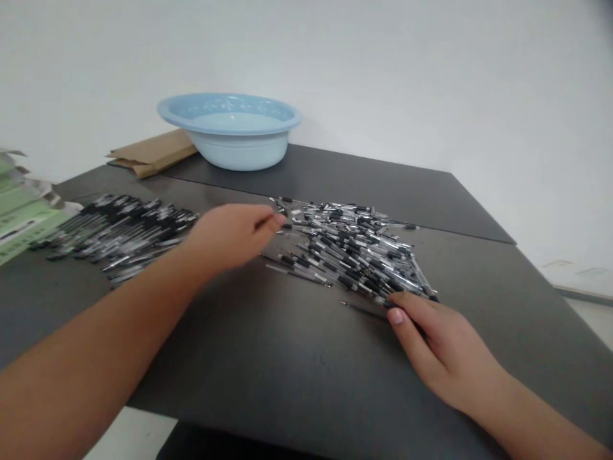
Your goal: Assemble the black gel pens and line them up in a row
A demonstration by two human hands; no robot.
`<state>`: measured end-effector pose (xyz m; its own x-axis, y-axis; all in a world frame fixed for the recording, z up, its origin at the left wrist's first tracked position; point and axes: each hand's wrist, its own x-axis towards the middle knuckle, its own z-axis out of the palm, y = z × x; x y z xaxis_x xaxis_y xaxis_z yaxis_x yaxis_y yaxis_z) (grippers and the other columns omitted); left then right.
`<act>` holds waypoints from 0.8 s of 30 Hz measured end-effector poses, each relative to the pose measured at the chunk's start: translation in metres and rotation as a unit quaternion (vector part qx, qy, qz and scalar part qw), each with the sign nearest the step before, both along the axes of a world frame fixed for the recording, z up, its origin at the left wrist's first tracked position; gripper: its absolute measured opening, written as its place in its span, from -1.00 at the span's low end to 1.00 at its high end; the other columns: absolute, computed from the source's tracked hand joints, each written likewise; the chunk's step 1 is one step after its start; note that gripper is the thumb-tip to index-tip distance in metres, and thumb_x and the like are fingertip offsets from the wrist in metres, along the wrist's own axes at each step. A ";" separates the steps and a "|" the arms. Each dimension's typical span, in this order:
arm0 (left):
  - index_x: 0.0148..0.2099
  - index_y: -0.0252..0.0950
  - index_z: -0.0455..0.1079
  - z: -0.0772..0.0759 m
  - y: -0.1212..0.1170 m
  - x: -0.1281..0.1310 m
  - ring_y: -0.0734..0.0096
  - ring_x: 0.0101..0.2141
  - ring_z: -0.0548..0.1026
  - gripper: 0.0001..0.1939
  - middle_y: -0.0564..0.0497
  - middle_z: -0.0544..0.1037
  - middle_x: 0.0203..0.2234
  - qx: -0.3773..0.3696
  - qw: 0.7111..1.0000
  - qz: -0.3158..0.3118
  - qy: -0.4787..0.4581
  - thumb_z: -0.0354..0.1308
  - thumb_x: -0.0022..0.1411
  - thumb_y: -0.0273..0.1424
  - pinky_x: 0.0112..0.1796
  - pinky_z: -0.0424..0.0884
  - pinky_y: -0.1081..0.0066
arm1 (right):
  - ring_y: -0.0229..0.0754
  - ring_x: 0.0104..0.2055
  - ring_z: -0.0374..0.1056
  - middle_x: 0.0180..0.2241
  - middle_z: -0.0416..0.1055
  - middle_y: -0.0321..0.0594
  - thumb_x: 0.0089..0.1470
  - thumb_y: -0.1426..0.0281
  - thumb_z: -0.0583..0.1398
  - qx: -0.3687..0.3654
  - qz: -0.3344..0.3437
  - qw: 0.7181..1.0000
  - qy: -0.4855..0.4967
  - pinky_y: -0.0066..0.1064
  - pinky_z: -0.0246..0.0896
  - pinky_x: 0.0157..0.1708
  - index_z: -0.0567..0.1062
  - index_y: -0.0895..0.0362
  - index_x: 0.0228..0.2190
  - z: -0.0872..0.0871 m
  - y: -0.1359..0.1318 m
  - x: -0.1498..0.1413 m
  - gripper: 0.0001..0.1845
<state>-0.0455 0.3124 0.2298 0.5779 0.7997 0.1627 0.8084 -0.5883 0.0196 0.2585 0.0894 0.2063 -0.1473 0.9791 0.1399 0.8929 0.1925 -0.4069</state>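
A loose pile of clear pens with black grips (354, 249) lies in the middle of the dark table. My left hand (230, 236) is at the pile's left edge, slightly blurred, thumb and fingers pinched together; what is between them, if anything, is hard to see. At the pile's near right corner, my right hand (445, 351) has thumb and forefinger closed on a pen end. A thin dark pen or refill (361, 309) runs up to that thumb. Behind my left forearm lies a second group of pens (129, 227), laid mostly side by side.
A light blue basin (239, 147) stands at the back, beside a flattened brown paper package (153, 152). At the far left is a torn green and white box (23, 211). The dark table (297, 358) has a seam across it and a white wall behind.
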 end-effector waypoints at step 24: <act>-0.20 -0.19 0.55 -0.005 -0.038 0.023 0.26 -0.19 0.53 -0.79 0.02 0.61 -0.27 -0.083 0.954 -0.288 -0.022 0.17 0.43 -0.23 -0.13 0.34 0.32 | -0.07 -0.30 0.53 -0.34 0.56 -0.23 0.38 0.36 0.00 -0.028 0.016 0.999 0.002 -0.27 0.29 -0.35 0.45 0.04 -0.14 0.003 0.002 0.000 -0.77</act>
